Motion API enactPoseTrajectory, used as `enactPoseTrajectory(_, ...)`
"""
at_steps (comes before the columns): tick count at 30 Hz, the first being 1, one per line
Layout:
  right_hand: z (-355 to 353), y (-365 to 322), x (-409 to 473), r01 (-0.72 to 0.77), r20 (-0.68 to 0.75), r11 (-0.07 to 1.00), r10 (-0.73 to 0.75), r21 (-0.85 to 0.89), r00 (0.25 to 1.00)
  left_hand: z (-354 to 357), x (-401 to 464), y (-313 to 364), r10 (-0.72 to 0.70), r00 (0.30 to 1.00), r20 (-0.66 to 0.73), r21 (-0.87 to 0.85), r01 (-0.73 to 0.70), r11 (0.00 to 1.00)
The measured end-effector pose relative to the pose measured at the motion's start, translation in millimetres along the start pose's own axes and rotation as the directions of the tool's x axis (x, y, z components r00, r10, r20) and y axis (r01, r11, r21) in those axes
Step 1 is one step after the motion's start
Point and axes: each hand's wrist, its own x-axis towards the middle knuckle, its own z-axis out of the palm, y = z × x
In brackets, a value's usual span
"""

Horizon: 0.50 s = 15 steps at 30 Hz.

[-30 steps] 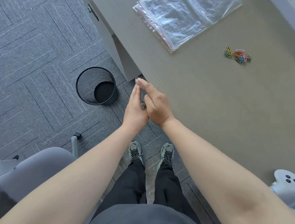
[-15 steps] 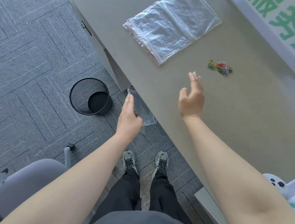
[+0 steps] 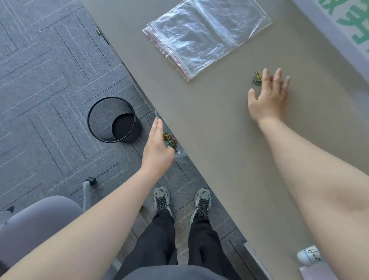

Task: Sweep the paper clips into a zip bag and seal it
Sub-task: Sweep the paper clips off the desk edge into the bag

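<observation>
A small heap of coloured paper clips (image 3: pixel 256 78) lies on the grey-brown table (image 3: pixel 213 131). My right hand (image 3: pixel 268 95) lies flat over the heap with fingers spread and straight, hiding most of it. At the table's near edge my left hand (image 3: pixel 156 151) holds a clear zip bag (image 3: pixel 180 155) just below table level. Several coloured clips (image 3: pixel 169 140) show inside that bag. The thumb of my left hand is hidden behind the palm.
A stack of clear zip bags (image 3: pixel 205 31) lies at the back of the table. A black mesh wastebasket (image 3: pixel 114 121) stands on the carpet beside the table, a grey chair (image 3: pixel 28 227) at lower left. A white labelled object (image 3: pixel 309 256) sits at the table's near right.
My right hand left my left hand and reached across the table onto the clip heap. My left hand stayed at the table edge with the bag.
</observation>
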Motion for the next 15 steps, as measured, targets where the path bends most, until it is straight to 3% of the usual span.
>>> enactPoseTrajectory(10, 5.5, 7.5, 10.2, 0.091, -0.002, 0.996, -0.092, -0.011, 0.996, 8.3, -0.4, 2.4, -0.004, 1.0, -0.024, 0.02, 0.005, 1.0)
enactPoseTrajectory(15, 8.2, 3.0, 11.3, 0.245, 0.017, 0.969, -0.245, 0.008, 0.969, 9.0, 0.3, 3.1, -0.012, 1.0, -0.025, 0.013, 0.012, 1.0)
